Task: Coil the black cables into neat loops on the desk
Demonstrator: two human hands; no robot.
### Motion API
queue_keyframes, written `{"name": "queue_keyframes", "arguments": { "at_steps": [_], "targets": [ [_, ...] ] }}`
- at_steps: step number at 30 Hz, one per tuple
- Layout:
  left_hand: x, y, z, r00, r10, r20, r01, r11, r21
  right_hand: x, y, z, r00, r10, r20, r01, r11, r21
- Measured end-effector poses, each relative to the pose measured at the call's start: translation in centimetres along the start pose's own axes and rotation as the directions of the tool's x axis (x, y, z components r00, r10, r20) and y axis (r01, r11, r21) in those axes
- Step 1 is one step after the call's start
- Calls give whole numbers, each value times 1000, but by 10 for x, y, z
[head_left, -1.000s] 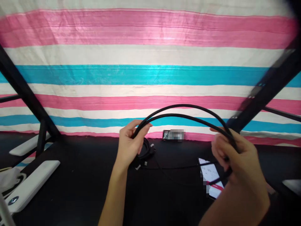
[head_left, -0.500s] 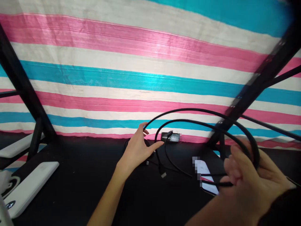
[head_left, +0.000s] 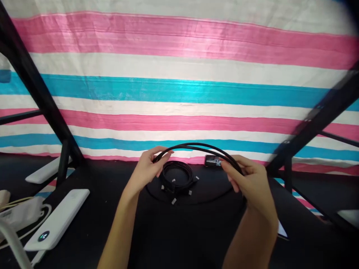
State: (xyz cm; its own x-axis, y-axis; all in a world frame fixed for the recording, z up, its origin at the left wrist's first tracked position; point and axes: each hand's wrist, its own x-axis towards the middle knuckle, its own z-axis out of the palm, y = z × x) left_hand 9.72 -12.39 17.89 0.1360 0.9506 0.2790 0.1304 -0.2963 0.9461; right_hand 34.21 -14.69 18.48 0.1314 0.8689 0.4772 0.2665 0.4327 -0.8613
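Observation:
A black cable (head_left: 193,145) arcs in loops between my two hands, raised over the black tabletop. My left hand (head_left: 150,164) pinches the loops at their left side, thumb against the fingers. At the right side my right hand (head_left: 248,173) is closed around the same loops. Lower strands of the cable sag in a curve close above or on the table; I cannot tell which. Behind and between the hands lies a coiled bundle of black cables (head_left: 178,175), with several light metal plugs sticking out toward me.
A small dark device with a lit screen (head_left: 213,160) lies by the striped sheet (head_left: 179,89). At left are a white power bank (head_left: 58,220) and a white charger (head_left: 24,215) with cords. A phone's corner (head_left: 282,229) shows beside my right forearm. Black frame posts (head_left: 42,97) slant at both sides.
My right hand has moved left and inward with the cable loops. My left hand, open before, has closed on them. The coiled bundle is now plainly visible.

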Motion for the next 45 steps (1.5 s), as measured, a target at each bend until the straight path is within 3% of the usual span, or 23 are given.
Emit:
{"name": "queue_keyframes", "arguments": {
  "at_steps": [4,6,9,11,14,17,24,29,31,33,37,41,43,45],
  "targets": [
    [-5,-1,-13,973,-13,230,44,990,-133,8,9,-5,998,25,63,-28,999,44],
    [-7,-4,-15,971,20,236,26,981,-191,11,11,-4,996,23,81,-30,995,91],
    [-7,-4,-10,994,104,43,-89,960,-265,13,13,1,994,21,106,-40,982,184],
    [-5,1,-4,978,157,-134,-194,920,-339,14,13,6,991,25,128,-53,974,220],
    [-2,13,1,915,126,-384,-315,819,-480,15,14,13,980,20,199,-68,969,239],
    [2,22,1,833,76,-549,-417,738,-531,16,18,17,956,47,289,-134,948,288],
    [0,22,4,694,186,-696,-582,713,-390,19,35,14,929,53,365,-147,960,237],
    [-7,21,-5,589,240,-771,-644,717,-268,24,42,14,948,105,300,-156,976,151],
    [-10,21,-12,571,248,-783,-651,717,-248,24,40,17,954,132,268,-166,980,110],
    [-13,22,-20,587,245,-772,-641,723,-259,24,36,21,959,127,252,-151,986,77],
    [-15,23,-31,664,216,-715,-591,738,-326,23,30,29,980,39,198,-56,995,82],
    [-9,15,-35,840,143,-524,-405,807,-429,25,28,30,999,-39,0,39,987,156],
    [-5,10,-32,924,88,-372,-239,892,-383,26,26,26,990,-35,-133,67,968,242],
    [-2,4,-28,969,39,-246,-105,960,-260,24,22,20,973,-11,-233,88,943,322]
  ]
}}
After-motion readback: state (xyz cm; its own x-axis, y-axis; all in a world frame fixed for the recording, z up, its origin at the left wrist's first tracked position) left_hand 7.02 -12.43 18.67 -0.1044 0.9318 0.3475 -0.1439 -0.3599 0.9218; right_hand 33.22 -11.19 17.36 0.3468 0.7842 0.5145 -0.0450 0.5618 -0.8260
